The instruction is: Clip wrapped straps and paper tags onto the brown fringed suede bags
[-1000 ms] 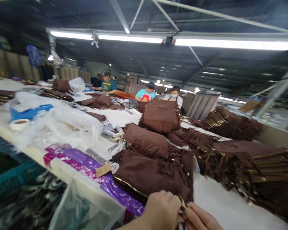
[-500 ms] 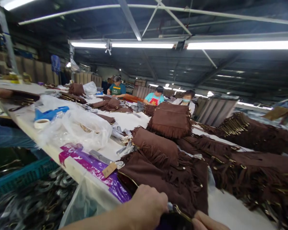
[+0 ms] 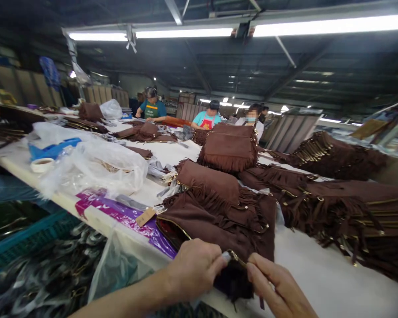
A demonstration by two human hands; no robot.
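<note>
Head view: long white table (image 3: 321, 282) under ceiling strip lights (image 3: 185, 33).

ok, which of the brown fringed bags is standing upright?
The fringed bag at mid-table, behind the nearer stack. It stands on edge with its fringe hanging down, while the other brown bags, including the one at the hands, lie flat or heaped.

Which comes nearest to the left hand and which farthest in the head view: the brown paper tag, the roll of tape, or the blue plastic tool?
From the left hand, nearest first:
1. Brown paper tag, just up and left of the hand, on the purple sheet.
2. Roll of tape, far left near the table edge.
3. Blue plastic tool, just beyond the tape, slightly farther.
</note>
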